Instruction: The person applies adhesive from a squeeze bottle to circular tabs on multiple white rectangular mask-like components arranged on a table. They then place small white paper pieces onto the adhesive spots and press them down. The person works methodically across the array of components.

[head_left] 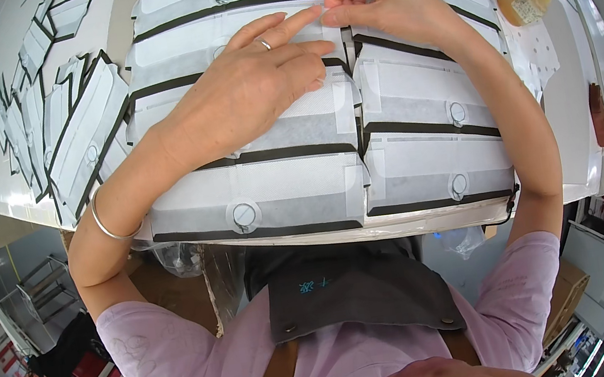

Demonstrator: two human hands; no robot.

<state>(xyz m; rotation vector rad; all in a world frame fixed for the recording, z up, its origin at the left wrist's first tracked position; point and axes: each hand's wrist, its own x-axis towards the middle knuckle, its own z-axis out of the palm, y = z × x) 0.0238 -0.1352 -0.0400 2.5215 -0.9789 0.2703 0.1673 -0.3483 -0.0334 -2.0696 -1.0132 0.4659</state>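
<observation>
Left hand (255, 86) lies flat, palm down, on the overlapping white fabric panels with black edge strips and round snap studs (294, 189). Fingers are spread loosely, index finger extended up-right, with a silver ring on one finger. The index tip touches the right hand's fingertips.

Right hand (383, 1) has thumb and fingertips pressed together, pinching a small translucent sliver (323, 11) at the seam between the two panel columns. Too small to tell what the sliver is. It sits right at the left index tip, near the top of the stack.

Thin silver bangle (108, 221) sits on the left wrist. Both forearms come in from the lower edge, with pink short sleeves.

The panels lie in two columns, shingled row over row, covering the white table (571, 109) from its near edge up to the top of the view. Each panel shows one round stud near its middle.

Left of the stack: a loose fan of narrower white pieces with black edges (69, 122), lying tilted, just beside the main columns.

Right of the right hand, well apart from the stack: a small squeeze bottle of amber liquid with a nozzle (528, 2), lying on its side on the table.

Below the table edge: a grey bib with brown straps (356, 289) over the pink shirt.
</observation>
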